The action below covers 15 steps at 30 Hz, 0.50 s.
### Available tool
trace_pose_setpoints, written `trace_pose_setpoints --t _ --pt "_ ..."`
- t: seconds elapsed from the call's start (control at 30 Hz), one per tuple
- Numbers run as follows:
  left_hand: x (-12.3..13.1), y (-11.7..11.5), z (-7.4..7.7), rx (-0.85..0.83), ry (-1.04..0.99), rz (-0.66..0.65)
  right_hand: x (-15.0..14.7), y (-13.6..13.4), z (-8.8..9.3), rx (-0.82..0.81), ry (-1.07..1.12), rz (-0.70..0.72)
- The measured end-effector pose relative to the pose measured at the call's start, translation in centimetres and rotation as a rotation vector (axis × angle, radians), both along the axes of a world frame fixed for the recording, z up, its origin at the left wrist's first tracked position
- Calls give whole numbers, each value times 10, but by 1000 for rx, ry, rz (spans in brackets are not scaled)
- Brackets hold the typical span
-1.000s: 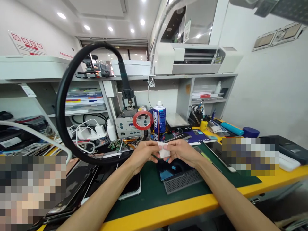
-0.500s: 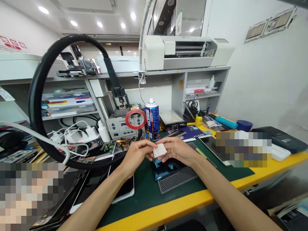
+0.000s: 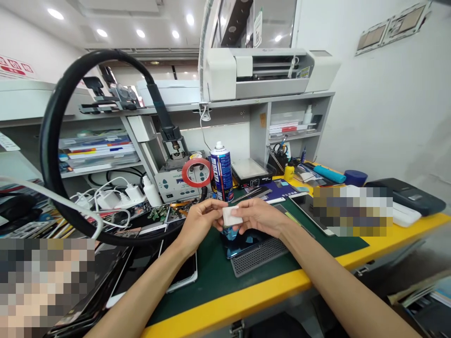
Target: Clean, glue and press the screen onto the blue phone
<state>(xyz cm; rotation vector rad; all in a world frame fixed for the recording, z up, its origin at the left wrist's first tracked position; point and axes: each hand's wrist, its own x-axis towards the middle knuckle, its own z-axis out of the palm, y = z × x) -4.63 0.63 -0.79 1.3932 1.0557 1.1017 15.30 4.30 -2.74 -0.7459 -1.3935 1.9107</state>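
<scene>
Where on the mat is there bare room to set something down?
The main bare patch of green mat lies between the white-edged device, the perforated pad and the yellow edge. A smaller one sits between the right forearm and the tablet. It is crowded by the spray can and, at left, among piled screens.

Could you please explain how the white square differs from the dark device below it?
Colour: the white square is pale and matte; the dark device is blue-black and glossy.
Size: the white square looks much smaller than the dark device.
Position: the white square is held between the left hand and right hand, while the dark device lies below them.
Shared: the hands partly cover both.
</scene>
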Motion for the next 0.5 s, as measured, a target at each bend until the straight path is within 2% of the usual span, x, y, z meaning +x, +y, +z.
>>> trace_pose_setpoints --t 0.2,0.5 --pt "0 -1 -1 -155 -13 -90 -2 1 -1 65 -20 -95" --pt "1 -2 -1 -129 -56 -24 -2 -4 3 138 -9 -118"
